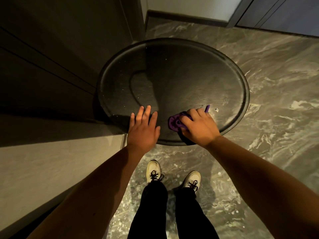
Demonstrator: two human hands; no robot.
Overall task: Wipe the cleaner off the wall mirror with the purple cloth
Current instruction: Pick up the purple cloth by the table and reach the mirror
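Round mirror [172, 75] with right hand [198, 126] gripping bunched purple cloth [174, 122] at its near edge; left hand [143, 128] spread flat beside it.

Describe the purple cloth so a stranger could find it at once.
Find the big round dark-rimmed mirror in the middle of the view. At its near edge two hands rest on the glass; the purple cloth is bunched under the right hand. It is the only brightly coloured thing there.
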